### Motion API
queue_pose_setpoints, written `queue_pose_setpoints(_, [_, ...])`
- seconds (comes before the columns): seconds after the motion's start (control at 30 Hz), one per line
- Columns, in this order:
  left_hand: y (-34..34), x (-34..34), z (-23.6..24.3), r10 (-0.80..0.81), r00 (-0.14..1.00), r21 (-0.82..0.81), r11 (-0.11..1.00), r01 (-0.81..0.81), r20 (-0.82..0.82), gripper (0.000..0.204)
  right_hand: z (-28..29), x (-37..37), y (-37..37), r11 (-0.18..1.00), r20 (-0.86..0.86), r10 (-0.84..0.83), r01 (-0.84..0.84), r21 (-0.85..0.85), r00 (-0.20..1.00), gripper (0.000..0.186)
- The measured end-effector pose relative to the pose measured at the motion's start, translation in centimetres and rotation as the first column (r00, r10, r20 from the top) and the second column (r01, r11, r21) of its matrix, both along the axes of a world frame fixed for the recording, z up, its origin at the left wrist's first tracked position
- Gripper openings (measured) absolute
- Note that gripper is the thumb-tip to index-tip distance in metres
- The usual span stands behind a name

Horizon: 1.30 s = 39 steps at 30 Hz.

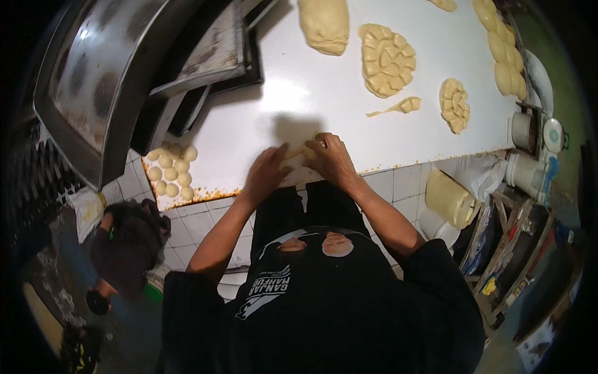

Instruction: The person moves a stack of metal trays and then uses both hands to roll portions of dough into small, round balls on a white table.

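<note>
My left hand (268, 169) and my right hand (333, 161) are close together over the near edge of the white table (339, 118). A short, thin strip of pale dough (298, 153) spans the gap between them, its ends gripped by curled fingers. Part of the strip is hidden under my hands. Beyond my right hand lie a narrow dough scrap (398, 107), a large cut-up dough slab (387, 61) and a smaller cut piece (455, 105). Several round dough balls (171, 169) sit grouped at the table's left corner.
Stacked metal trays (212, 56) stand at the left, jutting over the table edge. A big dough lump (324, 26) and a row of long dough rolls (503, 50) are farther back. Right of me are a scale (553, 134), a yellow container (450, 198) and a wooden rack (507, 249). A person (128, 249) crouches lower left.
</note>
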<state>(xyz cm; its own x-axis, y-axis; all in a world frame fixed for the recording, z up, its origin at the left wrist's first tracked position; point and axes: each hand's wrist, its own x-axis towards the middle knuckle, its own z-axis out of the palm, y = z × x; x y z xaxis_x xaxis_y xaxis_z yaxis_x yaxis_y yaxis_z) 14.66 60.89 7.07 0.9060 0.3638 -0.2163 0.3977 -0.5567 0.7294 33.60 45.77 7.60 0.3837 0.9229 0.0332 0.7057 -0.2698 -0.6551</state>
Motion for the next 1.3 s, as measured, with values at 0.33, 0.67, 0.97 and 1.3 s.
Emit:
queue_pose_setpoints(0.33, [3.6, -5.9, -4.8, 0.074, 0.978, 0.274, 0.953, -0.127, 0.194, 0.015, 1.0, 11.1, -10.9, 0.960, -0.217, -0.272, 0.251, -0.119, 0.937, 0.025])
queue_pose_setpoints(0.67, [-3.3, 6.6, -5.6, 0.304, 0.946, 0.421, 0.877, -0.234, -0.109, 0.054, -7.6, 4.1, -5.1, 0.938, 0.260, -0.343, 0.316, 0.139, 0.903, 0.039])
queue_pose_setpoints(0.97, [-3.4, 16.1, 1.5, 0.127, 0.945, 0.040, 0.988, -0.146, 0.303, 0.018, -7.0, 11.7, -7.6, 0.939, 0.220, -0.345, 0.333, 0.090, 0.912, 0.034])
queue_pose_setpoints(1.3, [-6.4, 22.0, -1.1, 0.281, 0.897, 0.007, 0.954, -0.301, 0.342, 0.020, -5.8, 14.1, -7.4, 0.942, 0.136, -0.320, 0.298, 0.156, 0.938, 0.028])
